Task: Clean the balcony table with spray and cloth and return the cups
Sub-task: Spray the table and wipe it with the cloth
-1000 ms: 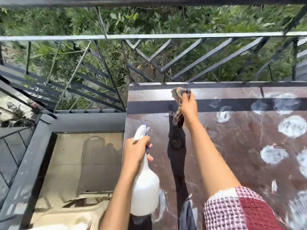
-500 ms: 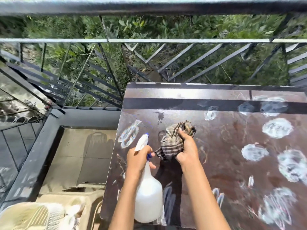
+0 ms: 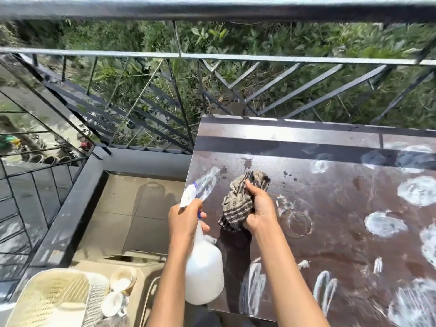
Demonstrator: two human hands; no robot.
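My left hand [image 3: 186,219] grips the neck of a white spray bottle [image 3: 204,270], held upright over the near left corner of the dark brown table [image 3: 342,244]. My right hand [image 3: 259,208] holds a crumpled striped cloth [image 3: 240,199] pressed on the tabletop just right of the bottle. White foam patches [image 3: 417,191] dot the table's right side, and foam streaks [image 3: 252,286] lie near the front edge. Two pale cups [image 3: 120,289] sit on a cream plastic chair [image 3: 141,279] at the lower left.
A grey metal railing [image 3: 212,55] runs behind the table, with greenery beyond. A cream basket [image 3: 52,296] stands at the bottom left by the cups. Tiled balcony floor [image 3: 132,208] lies left of the table, bordered by a grey ledge [image 3: 68,213].
My right hand has dragged the cloth from the table's far edge back toward me, stopping beside the bottle. The view has shifted right and down, bringing the cups into sight.
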